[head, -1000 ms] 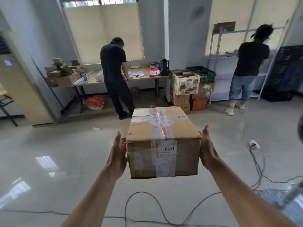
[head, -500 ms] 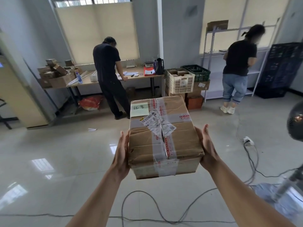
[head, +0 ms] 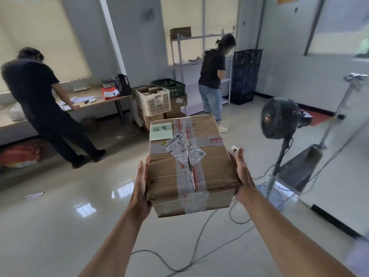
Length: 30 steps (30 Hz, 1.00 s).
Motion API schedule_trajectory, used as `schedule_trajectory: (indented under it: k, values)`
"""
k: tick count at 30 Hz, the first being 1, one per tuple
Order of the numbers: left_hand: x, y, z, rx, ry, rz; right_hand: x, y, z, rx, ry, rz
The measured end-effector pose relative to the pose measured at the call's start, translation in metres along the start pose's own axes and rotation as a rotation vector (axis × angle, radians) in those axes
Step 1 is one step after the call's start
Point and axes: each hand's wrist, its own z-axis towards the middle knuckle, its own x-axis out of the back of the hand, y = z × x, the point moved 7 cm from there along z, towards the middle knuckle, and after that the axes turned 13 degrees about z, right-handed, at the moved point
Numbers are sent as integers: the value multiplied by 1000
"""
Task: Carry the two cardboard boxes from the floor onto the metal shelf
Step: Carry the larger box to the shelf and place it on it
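Glossy floor beneath taped cardboard box, shipping label.

Cardboard box: brown, crossed by clear tape printed in red; pale green note with dark handwriting; white barcode label. Metal shelf: light grey. Crate: white lattice. Basket: dark green. Fan: black. Floor: glossy pale grey.

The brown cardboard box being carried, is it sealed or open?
Sealed. The brown cardboard box has clear tape running over its closed top flaps, with a shipping label and a green note stuck across them.
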Motion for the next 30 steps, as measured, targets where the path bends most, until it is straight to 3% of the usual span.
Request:
schedule_trajectory:
  k: [14, 27, 30]
  values:
    - [-172, -6, 27, -10, -511, 50, 107, -95, -115, 323, 349, 65]
    - [-352, -26, -49, -65, -1029, 71, 202, -163, -287, 612, 654, 112]
    - [-396, -33, -73, -47, -1084, 91, 223, -175, -330, 660, 723, 111]
